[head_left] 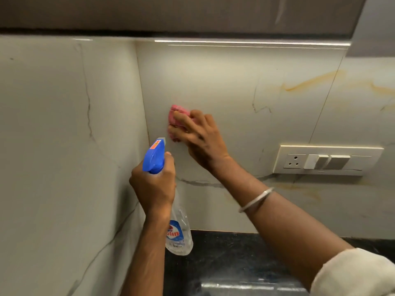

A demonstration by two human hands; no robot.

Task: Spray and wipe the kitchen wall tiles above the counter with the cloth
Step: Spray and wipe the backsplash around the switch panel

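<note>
My right hand (197, 135) presses a bunched pink cloth (175, 112) against the pale marble-look wall tiles (224, 82), close to the inner corner of the two walls. Most of the cloth is hidden under my fingers. My left hand (154, 186) grips the neck of a clear spray bottle (178, 233) with a blue trigger head (154, 155). The nozzle points up toward the corner, just below the cloth. The bottle hangs above the black counter (224, 263).
A white switch plate with a socket (327, 160) is fixed to the back wall at the right. A dark upper cabinet (171, 13) overhangs the tiles. The side wall tiles (64, 135) fill the left. Orange veining marks the tiles at the right.
</note>
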